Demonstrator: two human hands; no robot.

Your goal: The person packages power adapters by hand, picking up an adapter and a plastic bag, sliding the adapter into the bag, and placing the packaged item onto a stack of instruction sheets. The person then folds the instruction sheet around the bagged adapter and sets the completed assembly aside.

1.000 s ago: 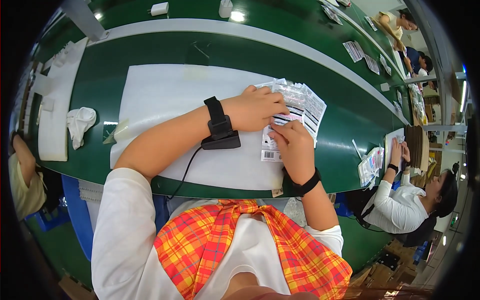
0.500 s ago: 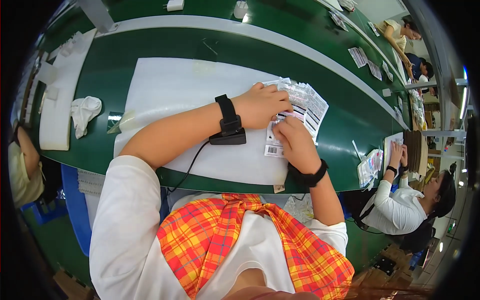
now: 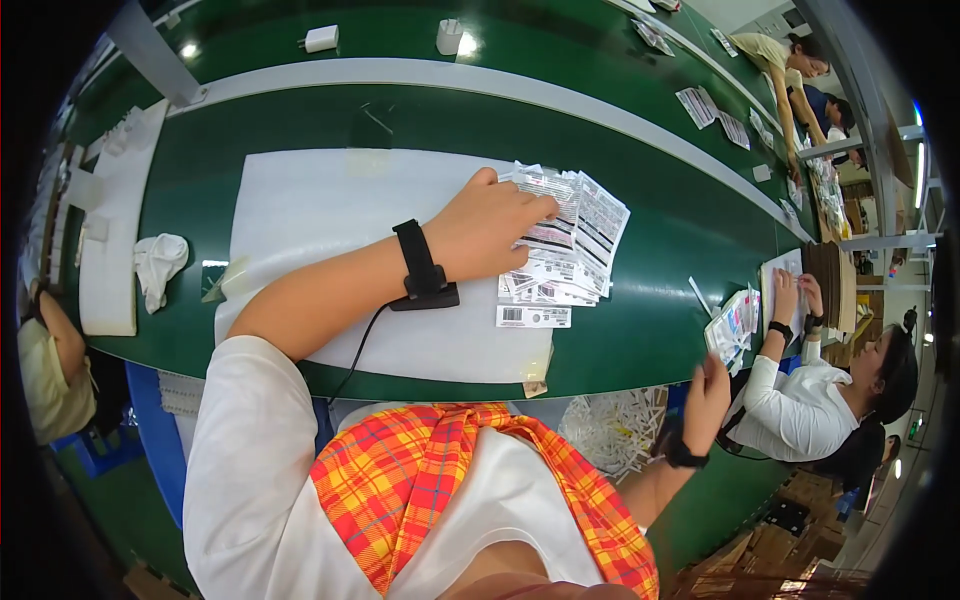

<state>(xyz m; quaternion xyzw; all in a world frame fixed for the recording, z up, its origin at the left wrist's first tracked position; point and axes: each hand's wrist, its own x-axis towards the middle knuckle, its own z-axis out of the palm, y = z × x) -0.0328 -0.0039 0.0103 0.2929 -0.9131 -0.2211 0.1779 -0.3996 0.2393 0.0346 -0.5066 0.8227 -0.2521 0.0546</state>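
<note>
A fanned pile of printed sheets (image 3: 602, 225), white with black text and stripes, lies over the right part of a white mat. My left hand (image 3: 495, 225) rests on the pile's left side, with its fingers spread over the top sheets. One sheet with a barcode (image 3: 533, 317) sticks out at the pile's near edge. My right hand (image 3: 707, 402) is away from the pile, in the air by the table's near right edge. Its fingers look stretched out and slightly blurred, and nothing shows in them. Nearest to it is a stack of colourful printed packets (image 3: 735, 325).
The white mat (image 3: 330, 210) is taped to the green table (image 3: 660, 300). A white cloth (image 3: 160, 268) lies at the left. Beyond a pale rail (image 3: 400, 78) stand white plug adapters (image 3: 321, 39). A co-worker (image 3: 815, 400) sits at the right. A bin of paper strips (image 3: 612, 430) is below the edge.
My right hand has left the sheets and swung right and nearer, toward the packets. My left hand stays on the pile. The whole view has shifted slightly.
</note>
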